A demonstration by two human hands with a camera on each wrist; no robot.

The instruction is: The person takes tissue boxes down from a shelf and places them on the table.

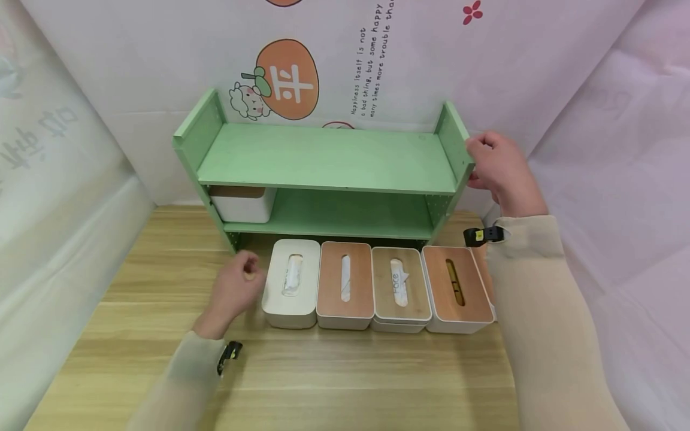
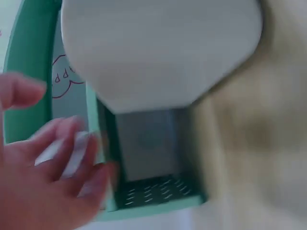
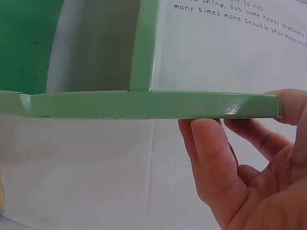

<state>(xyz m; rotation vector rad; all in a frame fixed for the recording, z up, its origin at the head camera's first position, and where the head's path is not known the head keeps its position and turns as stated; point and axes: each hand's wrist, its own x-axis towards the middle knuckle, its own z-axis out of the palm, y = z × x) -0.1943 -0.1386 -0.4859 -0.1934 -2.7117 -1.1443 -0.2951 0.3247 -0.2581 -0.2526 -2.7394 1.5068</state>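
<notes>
A green two-tier shelf (image 1: 323,157) stands at the back against the wall covering. My right hand (image 1: 498,167) holds the upper end of its right side panel; in the right wrist view, fingers (image 3: 213,153) press one face while the thumb lies over the end. My left hand (image 1: 234,290) is beside the leftmost box, a white tissue box (image 1: 276,311), with loosely bent fingers and nothing in its grasp. The left wrist view is blurred and shows those fingers (image 2: 60,148) apart, in front of the shelf. A white box with a wooden lid (image 1: 242,203) sits at the left of the lower shelf.
Right of the white tissue box stand a brown-lidded box (image 1: 360,272), a light wood-lidded one (image 1: 414,284) and another brown-lidded box (image 1: 435,281). A further brown-lidded box (image 1: 483,269) is partly hidden by my right sleeve. All stand on the wooden table (image 1: 345,383).
</notes>
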